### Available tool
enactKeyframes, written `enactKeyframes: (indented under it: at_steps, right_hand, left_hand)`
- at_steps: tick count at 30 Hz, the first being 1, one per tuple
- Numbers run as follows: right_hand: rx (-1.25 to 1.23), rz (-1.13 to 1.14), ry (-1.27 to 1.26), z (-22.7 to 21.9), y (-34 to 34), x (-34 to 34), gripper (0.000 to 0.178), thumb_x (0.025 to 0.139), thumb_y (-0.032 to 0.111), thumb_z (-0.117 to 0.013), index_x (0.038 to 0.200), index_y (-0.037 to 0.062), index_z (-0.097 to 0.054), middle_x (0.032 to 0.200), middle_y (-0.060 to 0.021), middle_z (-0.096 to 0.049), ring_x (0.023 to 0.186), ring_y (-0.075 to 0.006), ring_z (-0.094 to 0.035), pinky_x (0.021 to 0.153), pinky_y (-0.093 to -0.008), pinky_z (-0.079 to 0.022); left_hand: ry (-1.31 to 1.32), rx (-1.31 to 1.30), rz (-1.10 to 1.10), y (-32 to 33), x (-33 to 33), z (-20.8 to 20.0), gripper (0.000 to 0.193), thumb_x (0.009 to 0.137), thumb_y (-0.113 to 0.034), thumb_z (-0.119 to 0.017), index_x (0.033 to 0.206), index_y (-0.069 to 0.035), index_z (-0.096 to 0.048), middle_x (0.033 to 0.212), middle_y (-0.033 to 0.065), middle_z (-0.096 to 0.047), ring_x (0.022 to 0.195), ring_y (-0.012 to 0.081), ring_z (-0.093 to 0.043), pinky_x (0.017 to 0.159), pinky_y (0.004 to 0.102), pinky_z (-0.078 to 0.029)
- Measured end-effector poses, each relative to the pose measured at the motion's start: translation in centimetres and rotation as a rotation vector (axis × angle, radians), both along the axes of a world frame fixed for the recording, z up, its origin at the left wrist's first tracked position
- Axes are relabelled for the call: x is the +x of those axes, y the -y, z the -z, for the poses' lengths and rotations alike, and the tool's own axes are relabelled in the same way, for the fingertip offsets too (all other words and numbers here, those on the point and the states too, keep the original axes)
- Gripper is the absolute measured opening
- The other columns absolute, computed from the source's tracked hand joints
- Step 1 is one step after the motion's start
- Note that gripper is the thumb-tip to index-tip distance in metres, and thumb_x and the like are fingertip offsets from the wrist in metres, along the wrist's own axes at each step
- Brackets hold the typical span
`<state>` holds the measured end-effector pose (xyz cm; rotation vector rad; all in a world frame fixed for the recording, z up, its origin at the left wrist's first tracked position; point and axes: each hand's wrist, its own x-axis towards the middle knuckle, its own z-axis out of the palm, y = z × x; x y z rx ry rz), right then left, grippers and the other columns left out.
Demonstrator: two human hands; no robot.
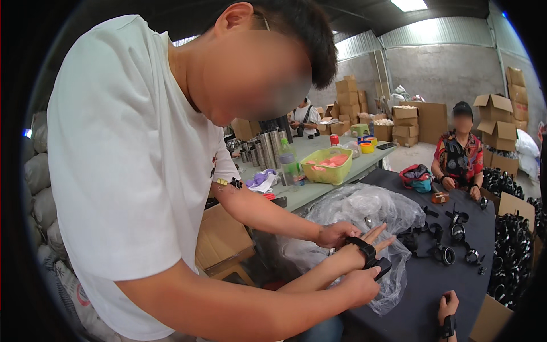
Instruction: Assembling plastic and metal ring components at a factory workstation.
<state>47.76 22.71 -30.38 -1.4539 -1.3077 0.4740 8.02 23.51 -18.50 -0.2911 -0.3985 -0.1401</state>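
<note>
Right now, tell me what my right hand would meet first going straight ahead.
Probably the black round piece with the shiny rim, on the dark table beyond your right hand; the hand's height is unclear, so it might pass over.

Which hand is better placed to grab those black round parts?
Likely your right hand: unheld, near the black round parts, while another person's hands hold the black strapped device on your left hand.
</note>
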Motion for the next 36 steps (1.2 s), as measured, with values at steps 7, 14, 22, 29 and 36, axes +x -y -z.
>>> enactKeyframes:
  at_steps: [7,14,22,29,36]
  right_hand:
    - [0.029,0.032,0.081,-0.6,0.5,-0.2,0.004,0.078,-0.002,-0.055,0.081,-0.0031,-0.055,0.068,-0.0136,-0.057,0.064,-0.022,-0.057,0.063,-0.0337,-0.046]
    - [0.008,0.057,0.101,-0.9,0.7,-0.4,0.009,0.078,0.004,-0.059,0.085,-0.0019,-0.061,0.07,-0.0165,-0.063,0.065,-0.0253,-0.063,0.064,-0.0347,-0.05]
    - [-0.009,0.036,0.012,-2.0,0.7,-0.4,0.01,0.081,0.006,-0.06,0.086,-0.0026,-0.062,0.069,-0.0119,-0.064,0.063,-0.0169,-0.061,0.061,-0.0301,-0.049]
    - [-0.066,0.007,0.007,-2.7,1.5,-1.0,0.012,0.082,0.008,-0.06,0.088,-0.0012,-0.063,0.073,-0.0148,-0.064,0.065,-0.0244,-0.063,0.063,-0.0339,-0.05]
    - [-0.111,0.022,-0.057,-3.2,1.6,-1.0,0.015,0.085,0.013,-0.06,0.087,-0.0017,-0.063,0.074,-0.0152,-0.064,0.067,-0.0247,-0.063,0.064,-0.0346,-0.049]
  left_hand:
    - [-0.304,-0.055,-0.107,0.5,-1.1,-1.7,0.035,0.081,-0.031,-0.069,0.098,0.0,-0.062,0.095,0.0168,-0.066,0.089,0.0306,-0.063,0.08,0.0412,-0.048]
    - [-0.45,-0.475,-0.036,1.9,-1.1,-8.4,0.039,0.079,-0.029,-0.073,0.104,-0.002,-0.061,0.107,0.0193,-0.061,0.096,0.0327,-0.06,0.085,0.0415,-0.047]
    - [0.239,-1.707,0.592,-12.9,-1.2,2.2,0.035,0.078,-0.023,-0.074,0.102,-0.002,-0.06,0.111,0.0187,-0.057,0.095,0.0327,-0.059,0.082,0.0414,-0.047]
    - [1.131,-2.18,1.168,-8.8,8.6,-11.1,0.029,0.084,-0.024,-0.071,0.093,0.003,-0.063,0.087,0.016,-0.068,0.079,0.0311,-0.064,0.074,0.0436,-0.049]
    - [2.254,-2.963,1.076,-9.8,7.6,-7.4,0.031,0.083,-0.025,-0.072,0.099,0.0,-0.065,0.097,0.0172,-0.069,0.09,0.0284,-0.066,0.08,0.0414,-0.05]
